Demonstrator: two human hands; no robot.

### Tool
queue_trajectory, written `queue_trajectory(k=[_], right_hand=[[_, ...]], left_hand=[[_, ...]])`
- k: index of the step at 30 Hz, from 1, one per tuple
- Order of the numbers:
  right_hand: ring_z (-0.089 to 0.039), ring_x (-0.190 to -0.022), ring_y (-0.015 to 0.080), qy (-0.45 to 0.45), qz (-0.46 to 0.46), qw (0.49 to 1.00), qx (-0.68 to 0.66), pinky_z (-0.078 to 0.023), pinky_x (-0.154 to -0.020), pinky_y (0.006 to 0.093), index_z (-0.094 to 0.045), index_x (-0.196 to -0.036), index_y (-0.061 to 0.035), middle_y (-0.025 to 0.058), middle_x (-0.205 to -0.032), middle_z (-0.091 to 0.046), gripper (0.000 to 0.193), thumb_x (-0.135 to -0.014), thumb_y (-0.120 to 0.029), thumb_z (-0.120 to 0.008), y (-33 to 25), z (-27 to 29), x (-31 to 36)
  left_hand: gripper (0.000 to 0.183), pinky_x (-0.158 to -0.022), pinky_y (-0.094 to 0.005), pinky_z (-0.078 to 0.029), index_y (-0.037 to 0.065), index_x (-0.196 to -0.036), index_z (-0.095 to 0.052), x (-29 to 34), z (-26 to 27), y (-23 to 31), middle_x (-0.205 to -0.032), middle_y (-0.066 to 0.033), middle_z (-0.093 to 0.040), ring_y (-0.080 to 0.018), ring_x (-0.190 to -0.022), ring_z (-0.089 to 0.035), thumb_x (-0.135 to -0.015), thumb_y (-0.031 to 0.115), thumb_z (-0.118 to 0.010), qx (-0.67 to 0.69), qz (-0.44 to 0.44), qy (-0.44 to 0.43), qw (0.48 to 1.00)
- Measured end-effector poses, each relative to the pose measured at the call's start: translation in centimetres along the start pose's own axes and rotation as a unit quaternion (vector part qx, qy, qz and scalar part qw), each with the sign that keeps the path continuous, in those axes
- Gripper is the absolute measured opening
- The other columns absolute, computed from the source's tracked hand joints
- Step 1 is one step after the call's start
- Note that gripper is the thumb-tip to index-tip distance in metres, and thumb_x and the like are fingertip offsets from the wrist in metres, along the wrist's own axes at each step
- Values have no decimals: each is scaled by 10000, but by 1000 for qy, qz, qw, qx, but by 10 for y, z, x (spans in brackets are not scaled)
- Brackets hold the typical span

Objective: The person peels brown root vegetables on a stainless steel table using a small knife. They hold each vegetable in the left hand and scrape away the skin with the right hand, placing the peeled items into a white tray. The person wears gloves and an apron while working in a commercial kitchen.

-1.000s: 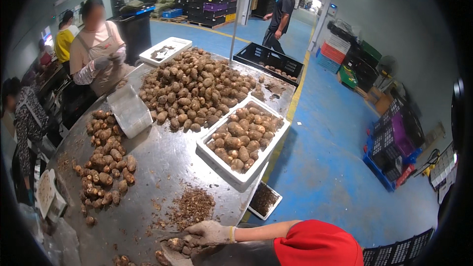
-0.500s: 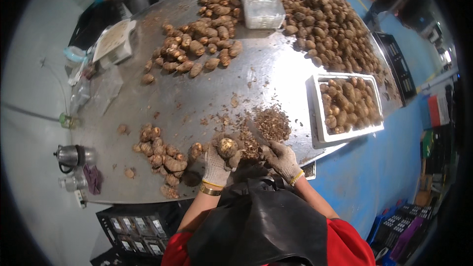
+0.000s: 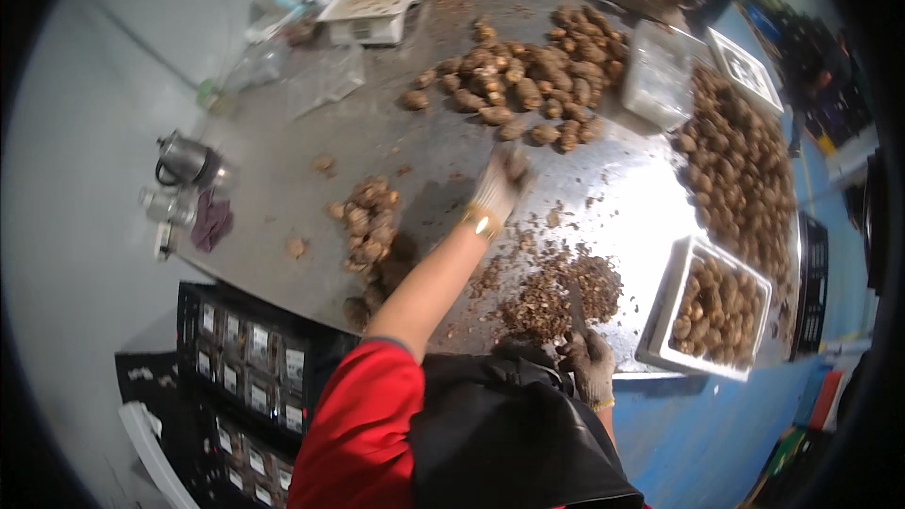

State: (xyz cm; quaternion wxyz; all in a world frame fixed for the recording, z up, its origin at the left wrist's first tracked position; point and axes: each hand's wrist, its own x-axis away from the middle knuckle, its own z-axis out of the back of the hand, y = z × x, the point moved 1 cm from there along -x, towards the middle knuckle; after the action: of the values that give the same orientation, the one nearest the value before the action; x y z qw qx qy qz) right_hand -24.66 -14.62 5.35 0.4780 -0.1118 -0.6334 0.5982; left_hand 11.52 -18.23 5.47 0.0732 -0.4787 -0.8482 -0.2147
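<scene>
My left hand (image 3: 503, 181), in a soiled white knit glove, reaches far out over the metal table (image 3: 443, 146). It is just short of the near edge of a heap of brown taro corms (image 3: 528, 85). Motion smears its fingers, so whether they hold a corm is unclear. Low and close to my apron, my gloved right hand (image 3: 590, 366) grips a knife (image 3: 576, 305), its blade pointing away over a mound of brown peelings (image 3: 542, 297). A smaller group of shaggy corms (image 3: 370, 221) lies left of my left forearm.
At right stands a white foam box (image 3: 662, 344) of trimmed corms, beside a large heap of round ones (image 3: 740, 165). Clear plastic trays (image 3: 658, 75) are stacked at the back. A scale (image 3: 372, 9), a metal kettle (image 3: 183, 158) and a purple cloth (image 3: 212, 220) sit at left.
My left hand has swung from near my body out to the far heap; the round corm it held is no longer plainly seen. My right hand keeps the knife. The view has turned left.
</scene>
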Motion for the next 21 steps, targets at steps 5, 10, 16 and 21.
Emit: queue_trajectory(k=[5, 10, 16, 21], right_hand=[[-561, -691, 85, -33, 42, 998, 24, -469, -639, 247, -642, -1033, 20, 31, -780, -641, 215, -957, -172, -583, -7, -10, 2], [-554, -695, 88, -25, 15, 998, 64, -471, -640, 260, -642, -1055, 18, 48, -773, -643, 239, -954, -192, -590, -13, -14, 6], [-600, -700, 161, -37, 46, 985, 160, -484, -676, 313, -655, -1029, -6, 108, -775, -653, 271, -932, -258, -627, -21, -13, 6], [-648, -731, 258, -29, 48, 981, 185, -492, -694, 353, -652, -1070, -43, 148, -810, -667, 286, -921, -286, -623, -31, -17, 7]], left_hand=[[243, -602, -269, -585, 29, -953, -573, -1, -53, 42, -902, -90, -605, -172, -739, -645, -979, 267, -536, -219, -59, 12, 974], [406, -747, -377, -585, 65, -1218, -578, 72, 24, 65, -1116, -130, -673, -233, -919, -677, -975, 382, -506, -774, -63, 62, 627], [433, -664, -421, -549, 131, -1147, -606, 125, 111, 127, -932, -125, -699, -305, -815, -685, -925, 495, -529, -910, -201, 170, 321], [597, -786, -407, -539, 126, -1279, -520, 149, 73, 65, -1186, -179, -614, -296, -1026, -637, -869, 556, -579, -966, 66, -20, 248]])
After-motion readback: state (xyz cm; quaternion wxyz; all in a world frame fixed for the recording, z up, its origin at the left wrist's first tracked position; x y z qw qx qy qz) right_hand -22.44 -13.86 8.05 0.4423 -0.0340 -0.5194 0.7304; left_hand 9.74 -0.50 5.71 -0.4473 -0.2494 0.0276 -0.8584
